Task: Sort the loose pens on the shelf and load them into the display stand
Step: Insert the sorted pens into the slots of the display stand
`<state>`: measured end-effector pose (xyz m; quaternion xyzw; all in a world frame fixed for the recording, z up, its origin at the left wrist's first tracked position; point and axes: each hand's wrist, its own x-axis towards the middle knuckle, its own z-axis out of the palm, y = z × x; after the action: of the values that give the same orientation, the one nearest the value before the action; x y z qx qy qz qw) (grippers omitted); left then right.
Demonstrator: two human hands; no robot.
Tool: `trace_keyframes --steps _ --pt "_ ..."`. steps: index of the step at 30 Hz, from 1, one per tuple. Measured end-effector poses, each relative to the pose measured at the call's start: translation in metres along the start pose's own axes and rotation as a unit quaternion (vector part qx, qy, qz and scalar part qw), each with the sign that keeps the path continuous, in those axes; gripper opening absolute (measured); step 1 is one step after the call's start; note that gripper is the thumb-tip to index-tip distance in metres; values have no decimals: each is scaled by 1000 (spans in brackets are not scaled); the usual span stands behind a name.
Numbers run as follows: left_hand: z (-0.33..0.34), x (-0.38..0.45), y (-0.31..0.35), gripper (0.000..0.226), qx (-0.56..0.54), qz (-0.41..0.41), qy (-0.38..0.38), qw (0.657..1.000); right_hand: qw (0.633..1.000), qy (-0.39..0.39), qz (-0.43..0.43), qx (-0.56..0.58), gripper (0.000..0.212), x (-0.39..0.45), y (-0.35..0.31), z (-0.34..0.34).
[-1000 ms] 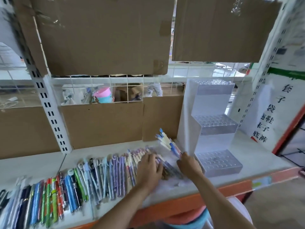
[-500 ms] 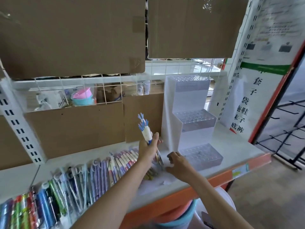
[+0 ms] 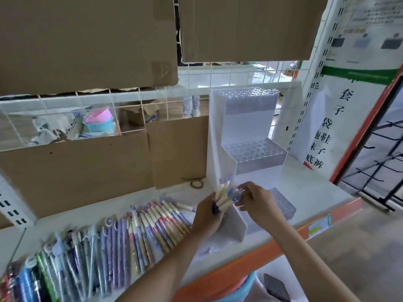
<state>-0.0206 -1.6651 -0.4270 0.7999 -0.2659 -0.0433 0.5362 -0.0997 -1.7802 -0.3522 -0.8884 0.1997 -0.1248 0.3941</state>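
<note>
Below my wrists, at the shelf's near edge, the loose pens point(image 3: 135, 234) lie in a fanned row that runs off to the left of my left hand point(image 3: 207, 216). That hand is clenched round a bunch of pens point(image 3: 223, 196), tips up, right in front of the display stand point(image 3: 246, 131). A second ago the bunch was still splayed low over the row with both hands on it; half a second ago my left hand had raised it alone. Now my right hand point(image 3: 257, 201) has come in from the right, its fingertips pinching at a blue pen point(image 3: 236, 196) in the bunch, though blur keeps me from saying it has one free. I take that to mean gathering is over and loading starts. The view has also swung right, so less of the row shows. Just past my right hand sits the stand's lowest tier point(image 3: 283, 204), with the middle tier point(image 3: 255, 150) and top tier point(image 3: 248, 93) beyond; I see no pens in any hole yet.
</note>
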Motion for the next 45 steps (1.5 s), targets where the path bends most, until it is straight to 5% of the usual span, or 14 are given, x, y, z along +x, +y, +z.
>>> trace_keyframes --steps 6,9,14,16,19,21,23,26,29,38,42,45 --pt "-11 12 13 18 -35 -44 -5 998 995 -64 24 78 15 1 -17 -16" --pt "-31 17 41 18 -35 -45 -27 998 991 -80 18 109 37 3 -40 -30" --pt "-64 20 88 5 -36 -92 -85 991 977 -137 46 157 38 6 -81 -46" --pt "-74 21 111 18 -16 -76 -125 989 959 -132 75 240 47 12 -96 -53" --pt "-84 26 154 32 -15 -97 -171 980 922 -94 95 364 12 21 -128 -68" --pt "-87 35 178 25 7 -101 -173 980 909 -51 133 391 13 28 -148 -82" --pt "-89 47 199 3 -33 -124 -191 973 897 -28 165 410 14 41 -162 -101" --pt "-91 65 231 27 -99 -189 -223 951 879 -40 160 447 23 67 -167 -135" --pt "-89 76 258 28 -230 -218 -241 917 856 -103 147 485 19 90 -165 -167" --pt "-74 74 276 45 -336 -281 -162 884 913 -239 115 311 21 116 -166 -188" --pt "-84 72 273 38 -334 -254 -110 901 933 -277 107 203 26 121 -163 -187" --pt "-85 76 273 36 -323 -233 -78 914 914 -331 86 218 26 121 -158 -192"
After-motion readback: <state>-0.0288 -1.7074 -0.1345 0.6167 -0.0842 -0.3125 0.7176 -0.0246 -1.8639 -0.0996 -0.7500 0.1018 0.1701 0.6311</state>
